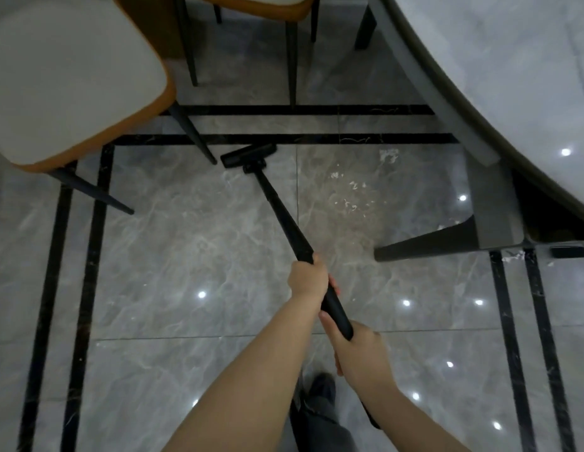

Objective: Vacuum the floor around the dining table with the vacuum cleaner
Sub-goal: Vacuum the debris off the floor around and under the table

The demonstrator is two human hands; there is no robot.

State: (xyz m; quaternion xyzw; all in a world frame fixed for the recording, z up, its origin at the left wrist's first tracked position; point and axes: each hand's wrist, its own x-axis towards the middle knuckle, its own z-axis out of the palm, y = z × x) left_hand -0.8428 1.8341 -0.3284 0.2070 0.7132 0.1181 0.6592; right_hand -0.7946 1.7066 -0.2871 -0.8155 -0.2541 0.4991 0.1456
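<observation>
Gripping the vacuum cleaner wand with both hands, I held it slanted down and away from me. My left hand was wrapped round the black tube at the higher-forward position, fingers curled over the far side and clamped on it. My right hand held the tube just behind the left, nearer my body, fingers closed round it from below with the thumb side up; the two hands were near each other but not touching.

Ahead of my left fingers the wand ran forward and leftward to the floor head, which lay flat on the grey marble floor. The head sat just beside the tip of a chair leg, on the near side of a dark inlay stripe.

Right of the wand, forward of my fingers, pale debris was scattered across the tile, apart from the head.

Further out: a cream-seated chair with orange edging stood to the far left of my hands, a second chair beyond the head, and the dining table with a marbled top at far right, its grey base foot reaching toward the wand. Below my forearms, a dark shoe and trouser leg showed.
</observation>
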